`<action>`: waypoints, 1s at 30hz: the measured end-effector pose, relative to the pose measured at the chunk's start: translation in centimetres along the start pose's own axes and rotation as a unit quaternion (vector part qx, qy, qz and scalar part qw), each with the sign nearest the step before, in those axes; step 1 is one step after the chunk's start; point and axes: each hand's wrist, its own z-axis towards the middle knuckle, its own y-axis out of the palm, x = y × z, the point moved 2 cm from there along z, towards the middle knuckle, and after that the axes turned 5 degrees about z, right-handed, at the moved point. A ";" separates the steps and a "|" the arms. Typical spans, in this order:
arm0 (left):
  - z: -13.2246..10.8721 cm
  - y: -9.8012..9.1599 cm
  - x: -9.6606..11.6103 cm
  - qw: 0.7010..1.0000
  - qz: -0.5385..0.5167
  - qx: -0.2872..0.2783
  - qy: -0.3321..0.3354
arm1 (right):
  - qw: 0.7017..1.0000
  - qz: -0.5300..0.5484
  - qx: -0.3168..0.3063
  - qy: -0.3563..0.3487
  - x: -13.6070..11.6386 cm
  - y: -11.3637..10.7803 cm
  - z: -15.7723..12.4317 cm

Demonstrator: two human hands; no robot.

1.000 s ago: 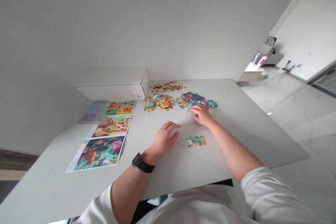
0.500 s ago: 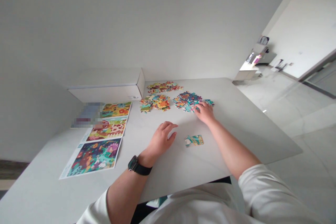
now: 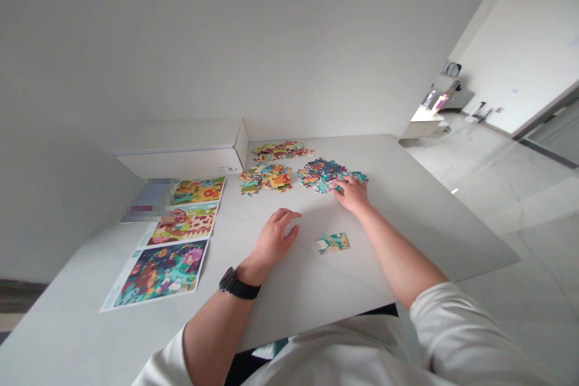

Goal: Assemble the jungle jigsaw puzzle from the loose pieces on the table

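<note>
Puzzle pieces [image 3: 323,174] in a loose teal-and-red pile are the main thing going on from the head cam. Right grip [image 3: 353,196] sits at the pile's near edge, and the pile lies at about 11 o'clock from it, with the fingertips touching its pieces. The fingers are close together and pressed down, but I can't tell if they've actually pinched a piece. The pile's long axis runs roughly 9 to 3 o'clock.

Left grip [image 3: 275,240] is clearly the farther hand, with the pile at about 1 o'clock from it. Its fingers are loosely curled and slightly apart, with nothing visible in them, and it rests on the desk [image 3: 407,223] just past a black watch [image 3: 239,285].

Small joined chunk of pieces [image 3: 333,242] lies by itself between the hands, closer to the person. Two more piles [image 3: 275,178] sit around 12 o'clock, one behind the other. Printed picture sheets [image 3: 161,272] run along the desk at about 10 o'clock, and a white box [image 3: 181,160] sits beyond them.
</note>
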 end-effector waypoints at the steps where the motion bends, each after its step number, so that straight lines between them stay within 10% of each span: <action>1: 0.0 0.0 0.0 1.000 -0.003 -0.001 -0.001 | 1.000 -0.002 0.000 0.012 0.1 0.0 -0.1; 19: 0.1 -0.4 -0.7 1.000 -0.019 0.002 -0.022 | 0.995 -0.038 -0.086 -0.039 -4.7 1.2 7.8; 30: 0.4 -0.2 -1.9 0.997 -0.026 0.024 -0.063 | 0.996 -0.036 -0.075 -0.020 -1.0 0.5 9.8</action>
